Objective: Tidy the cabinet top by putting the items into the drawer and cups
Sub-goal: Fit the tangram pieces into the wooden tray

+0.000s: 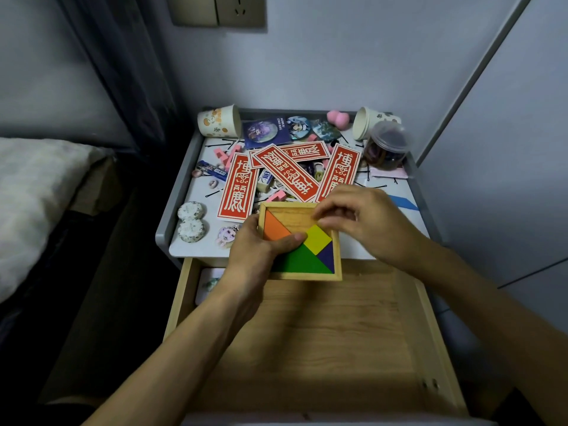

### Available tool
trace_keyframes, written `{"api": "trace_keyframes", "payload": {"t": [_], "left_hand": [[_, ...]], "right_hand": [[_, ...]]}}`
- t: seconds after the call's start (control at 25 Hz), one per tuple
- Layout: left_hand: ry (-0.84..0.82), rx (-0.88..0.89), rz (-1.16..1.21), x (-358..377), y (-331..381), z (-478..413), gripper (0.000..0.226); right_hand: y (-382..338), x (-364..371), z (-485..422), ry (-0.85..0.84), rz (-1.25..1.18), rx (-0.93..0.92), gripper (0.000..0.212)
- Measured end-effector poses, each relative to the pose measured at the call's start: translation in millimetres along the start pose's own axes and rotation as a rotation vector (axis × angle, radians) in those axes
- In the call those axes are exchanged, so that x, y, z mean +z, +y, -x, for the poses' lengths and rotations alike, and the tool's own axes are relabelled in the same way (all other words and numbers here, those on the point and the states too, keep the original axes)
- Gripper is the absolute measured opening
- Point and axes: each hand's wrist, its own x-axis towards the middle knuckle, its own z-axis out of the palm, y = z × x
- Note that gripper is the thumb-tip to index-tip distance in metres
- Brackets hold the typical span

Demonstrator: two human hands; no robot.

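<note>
Drawer: light wooden pull-out drawer (322, 333), open, nearest.
Left hand (255, 250): gripping square wooden tangram tray (307, 276), thumb on the coloured pieces.
Tray position: above drawer's back and white worktop (193, 250) front edge.
Right hand (362, 226): fingers curled over tray's bare part; pinching anything, cannot tell.
Beyond: red rectangular paper cards (238, 186) scattered; patterned paper cups (219, 121) lying sideways at back corners.

Pale wall (338, 56), socket (218, 9); dark curtain (123, 72), bed (30, 195) left.
</note>
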Motion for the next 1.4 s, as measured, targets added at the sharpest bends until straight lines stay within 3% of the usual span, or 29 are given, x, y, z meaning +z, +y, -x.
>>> {"api": "trace_keyframes", "payload": {"t": [0.12,0.24,0.36,0.88,1.0,1.12,1.4], "left_hand": [[0.042,0.001,0.004,-2,2,1,0.048],[0.061,-0.01,0.009,-3,3,3,0.046],[0.07,-0.008,0.004,-4,4,1,0.048],[0.063,0.009,0.01,-5,3,0,0.048],[0.055,0.01,0.011,-5,4,1,0.047],[0.032,0.011,0.004,-4,3,0,0.048],[-0.012,0.002,0.023,1,4,3,0.036]], "right_hand": [[31,-15,-9,0.197,-0.008,0.21,0.014],[71,-16,-14,0.17,0.2,0.426,0.028],[86,3,-19,0.137,0.256,0.444,0.037],[81,-12,-15,0.196,0.171,0.547,0.017],[95,-39,-5,0.271,0.383,0.606,0.025],[110,-46,4,0.16,0.567,0.721,0.032],[100,-48,2,0.031,0.553,0.8,0.021]]}}
